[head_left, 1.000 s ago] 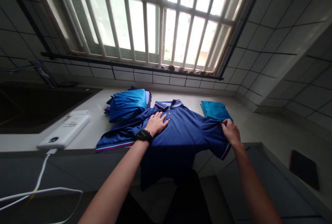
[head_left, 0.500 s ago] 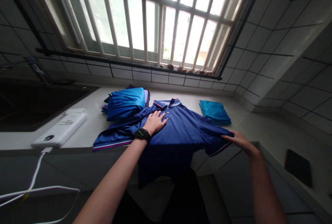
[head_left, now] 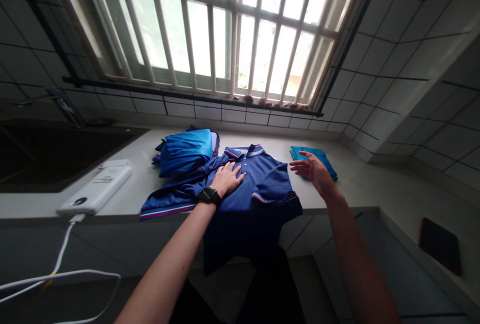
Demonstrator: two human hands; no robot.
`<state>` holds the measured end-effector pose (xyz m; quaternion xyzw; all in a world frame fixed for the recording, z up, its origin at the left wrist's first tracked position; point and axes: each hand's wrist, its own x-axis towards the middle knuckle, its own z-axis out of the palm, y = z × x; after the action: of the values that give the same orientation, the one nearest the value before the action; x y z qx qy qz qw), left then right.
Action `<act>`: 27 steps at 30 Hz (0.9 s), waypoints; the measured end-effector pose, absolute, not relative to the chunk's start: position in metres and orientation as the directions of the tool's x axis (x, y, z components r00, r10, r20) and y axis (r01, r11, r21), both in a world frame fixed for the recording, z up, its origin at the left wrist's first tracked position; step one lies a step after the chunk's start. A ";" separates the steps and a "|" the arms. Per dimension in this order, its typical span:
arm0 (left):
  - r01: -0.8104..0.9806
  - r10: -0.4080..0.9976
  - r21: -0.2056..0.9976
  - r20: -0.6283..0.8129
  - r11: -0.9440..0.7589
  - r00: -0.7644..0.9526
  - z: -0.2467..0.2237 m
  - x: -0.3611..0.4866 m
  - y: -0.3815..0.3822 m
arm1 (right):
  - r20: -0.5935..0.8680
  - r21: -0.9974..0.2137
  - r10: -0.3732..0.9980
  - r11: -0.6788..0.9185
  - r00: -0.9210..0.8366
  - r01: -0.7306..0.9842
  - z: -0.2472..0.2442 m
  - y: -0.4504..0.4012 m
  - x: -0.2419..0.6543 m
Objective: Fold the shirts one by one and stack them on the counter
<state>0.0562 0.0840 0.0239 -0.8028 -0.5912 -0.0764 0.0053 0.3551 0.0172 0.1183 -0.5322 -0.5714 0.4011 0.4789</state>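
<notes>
A navy polo shirt (head_left: 240, 199) with striped collar and cuffs lies on the white counter, its lower part hanging over the front edge. My left hand (head_left: 227, 179), with a black watch on the wrist, rests flat on the shirt's chest beside the buttons. The sleeve on the right is folded inward across the shirt body; the left sleeve stays spread outward. To the right of the shirt, my right hand (head_left: 311, 171) is raised with fingers apart and nothing in it. Behind that hand sits a folded teal garment (head_left: 328, 161), partly covered by it.
A pile of blue and purple clothes (head_left: 185, 151) is at the back left. Further left are a white power bank (head_left: 95, 189) with a cable and a dark sink (head_left: 45, 164). A dark flat phone-like object (head_left: 440, 244) lies on the right counter. Behind is a barred window (head_left: 225, 29).
My right hand has brought the right sleeve inward over the shirt, let go of it and lifted away. My left hand keeps its place on the chest.
</notes>
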 end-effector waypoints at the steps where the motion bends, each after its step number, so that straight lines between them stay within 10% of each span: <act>1: 0.951 0.949 0.086 0.131 -0.298 0.285 0.024 0.057 0.084 | 0.114 -0.943 0.993 0.097 0.034 0.317 0.114 0.016 0.352; 7: 0.954 0.951 0.082 0.135 -0.290 0.278 0.024 0.058 0.083 | -0.072 -0.589 0.965 0.163 -0.252 0.792 0.091 -0.011 0.345; 12: 0.951 0.949 0.083 0.133 -0.297 0.285 0.024 0.058 0.084 | -0.378 -0.700 0.838 0.020 -0.393 0.714 0.100 -0.030 0.342; 18: 0.950 0.949 0.081 0.125 -0.301 0.289 0.026 0.058 0.082 | -0.017 -0.410 0.961 0.246 -0.277 0.878 0.079 -0.003 0.317; 27: 0.952 0.950 0.070 0.118 -0.297 0.288 0.027 0.058 0.080 | -0.103 -0.067 0.993 0.045 -0.051 0.997 0.034 0.026 0.274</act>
<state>0.0584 0.0804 0.0265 -0.8023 -0.5929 -0.0682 0.0070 0.2743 0.0258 0.0341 -0.6886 -0.7226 0.0597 -0.0143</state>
